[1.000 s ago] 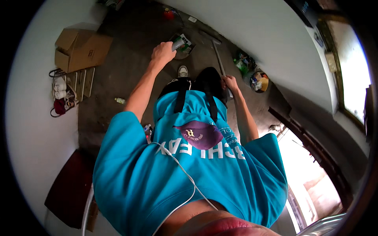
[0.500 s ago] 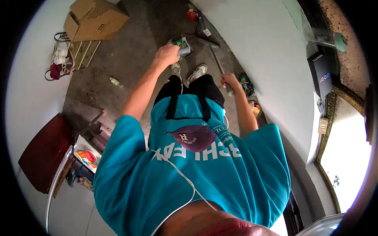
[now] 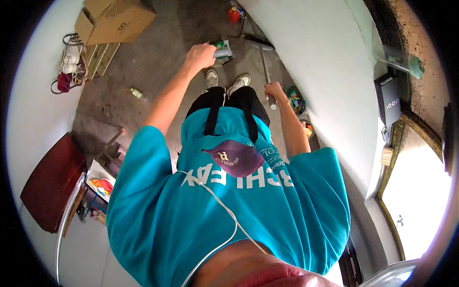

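My left hand (image 3: 200,56) is closed around the grey handle (image 3: 221,53) of what looks like a long-handled dustpan, seen from above. Its dark pan (image 3: 226,61) is mostly hidden under the handle and a green-and-white packet (image 3: 224,44). Gripped in my right hand (image 3: 274,89) is a broom (image 3: 266,67), its grey stick slanting away from me. The broom head (image 3: 258,42) rests on the floor by the right wall, a little to the right of the packet and apart from it. My light shoes (image 3: 238,84) stand just on the near side of the dustpan.
A cardboard box (image 3: 118,24) and a wooden rack with shoes (image 3: 98,62) stand at the far left. A small bottle (image 3: 136,93) lies on the floor. A red object (image 3: 233,15) sits beyond the broom. Bagged items (image 3: 296,101) lean along the right wall (image 3: 325,71).
The broom head has moved farther out and right, away from the dustpan. My right hand has moved forward with the stick. A small white card near the broom head no longer shows.
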